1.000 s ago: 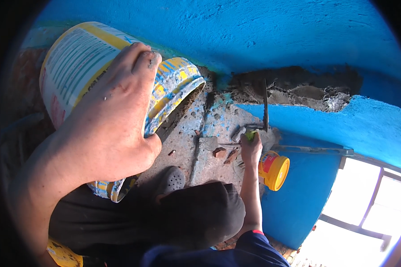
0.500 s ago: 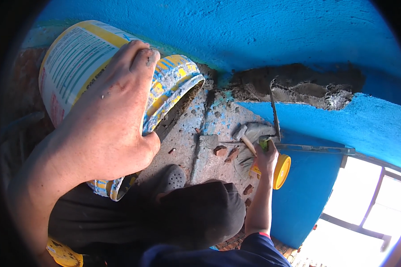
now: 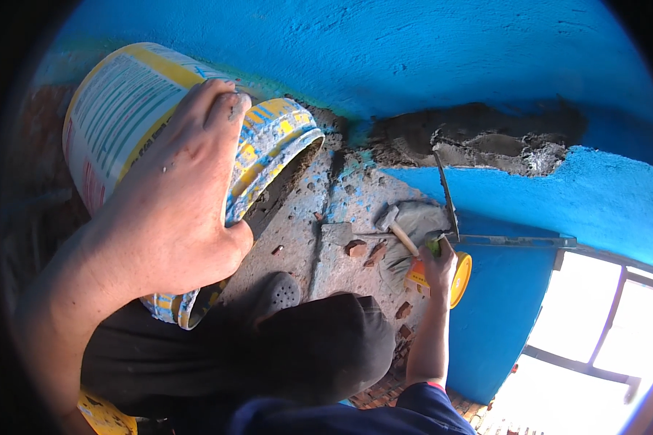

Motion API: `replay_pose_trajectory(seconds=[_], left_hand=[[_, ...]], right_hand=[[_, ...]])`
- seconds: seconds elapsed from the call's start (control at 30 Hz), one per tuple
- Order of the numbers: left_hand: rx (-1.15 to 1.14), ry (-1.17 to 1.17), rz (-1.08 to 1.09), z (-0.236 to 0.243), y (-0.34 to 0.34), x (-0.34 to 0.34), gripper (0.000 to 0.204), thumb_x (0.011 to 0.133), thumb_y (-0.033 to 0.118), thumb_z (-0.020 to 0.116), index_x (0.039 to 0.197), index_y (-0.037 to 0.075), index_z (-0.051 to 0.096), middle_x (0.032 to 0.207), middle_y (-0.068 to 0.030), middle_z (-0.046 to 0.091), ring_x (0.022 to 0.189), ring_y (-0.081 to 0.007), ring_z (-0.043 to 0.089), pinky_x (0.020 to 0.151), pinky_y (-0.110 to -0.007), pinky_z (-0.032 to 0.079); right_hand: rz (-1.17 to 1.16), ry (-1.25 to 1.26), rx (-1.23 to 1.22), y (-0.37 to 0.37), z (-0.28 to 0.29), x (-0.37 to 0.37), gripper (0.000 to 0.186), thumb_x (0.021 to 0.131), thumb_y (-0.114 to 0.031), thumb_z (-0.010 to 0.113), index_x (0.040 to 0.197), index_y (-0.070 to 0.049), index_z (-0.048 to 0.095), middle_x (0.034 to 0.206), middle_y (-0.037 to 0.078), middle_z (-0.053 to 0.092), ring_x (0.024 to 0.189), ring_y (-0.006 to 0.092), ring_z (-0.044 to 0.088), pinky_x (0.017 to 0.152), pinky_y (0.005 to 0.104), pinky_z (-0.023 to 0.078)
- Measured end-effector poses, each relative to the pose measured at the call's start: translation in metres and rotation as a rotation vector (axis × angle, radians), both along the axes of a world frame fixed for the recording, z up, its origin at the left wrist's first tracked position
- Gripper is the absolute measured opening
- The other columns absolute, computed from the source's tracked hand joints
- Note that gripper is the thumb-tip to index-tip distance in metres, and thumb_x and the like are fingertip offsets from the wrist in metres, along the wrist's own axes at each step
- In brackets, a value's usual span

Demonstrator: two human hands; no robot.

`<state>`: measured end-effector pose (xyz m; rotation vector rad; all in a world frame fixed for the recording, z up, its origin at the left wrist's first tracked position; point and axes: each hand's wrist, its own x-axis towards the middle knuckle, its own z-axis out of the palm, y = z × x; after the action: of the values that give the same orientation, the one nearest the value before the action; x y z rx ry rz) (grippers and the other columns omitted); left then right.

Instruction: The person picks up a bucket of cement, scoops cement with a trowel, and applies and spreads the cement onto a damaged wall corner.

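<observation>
My left hand [image 3: 170, 181] is closed over the paint-crusted rim of a white and yellow plastic bucket [image 3: 127, 109], which lies tipped toward the wall with its mouth facing right. Farther off, my right hand [image 3: 439, 267] grips the green handle of a trowel [image 3: 446, 190]. Its thin dark blade shows almost edge-on, the upper end at a band of wet grey mortar [image 3: 486, 138]. That rough band runs along the corner of the blue wall [image 3: 326, 51]. The fingertips of my right hand are partly hidden around the handle.
On the floor near my right hand lie a wooden-handled hammer [image 3: 400, 233] and brick pieces [image 3: 355, 247]. A yellow-lidded tub [image 3: 460, 281] stands beside my right wrist. A long metal bar [image 3: 515, 241] reaches toward the window. My grey clog [image 3: 279, 291] rests on the floor; another yellow bucket [image 3: 107, 413] is at lower left.
My right hand and the trowel's handle have dropped slightly in the view. The bucket's rim and my left hand have shifted a little down and left.
</observation>
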<state>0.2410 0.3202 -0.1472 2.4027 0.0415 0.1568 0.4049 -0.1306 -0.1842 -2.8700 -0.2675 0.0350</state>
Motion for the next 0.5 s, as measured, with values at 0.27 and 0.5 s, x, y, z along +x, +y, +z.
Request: replay_pose_trajectory(seconds=[0.27, 0.5], left_hand=[[0.011, 0.013, 0.031, 0.001, 0.0, -0.001, 0.083, 0.061, 0.002, 0.06, 0.136, -0.011, 0.028, 0.137, -0.0295, 0.033, 0.133, -0.045, 0.033, 0.114, -0.043, 0.026], [0.008, 0.031, 0.031, 0.006, -0.002, 0.0, 0.074, 0.067, 0.005, 0.061, 0.13, -0.021, 0.032, 0.136, -0.0372, 0.035, 0.135, -0.0456, 0.031, 0.115, -0.044, 0.026]], right_hand=[[-0.02, 0.071, 0.079, -0.001, 0.01, 0.01, 0.02, 0.074, -0.02, 0.066, 0.082, -0.002, 0.064, 0.058, 0.009, 0.061, 0.052, 0.0183, 0.059, 0.056, 0.0328, 0.047], [0.009, 0.29, 0.004, 0.005, 0.016, 0.038, 0.025, 0.071, -0.018, 0.065, 0.088, 0.0, 0.065, 0.072, 0.006, 0.063, 0.065, 0.0143, 0.059, 0.062, 0.0319, 0.047]])
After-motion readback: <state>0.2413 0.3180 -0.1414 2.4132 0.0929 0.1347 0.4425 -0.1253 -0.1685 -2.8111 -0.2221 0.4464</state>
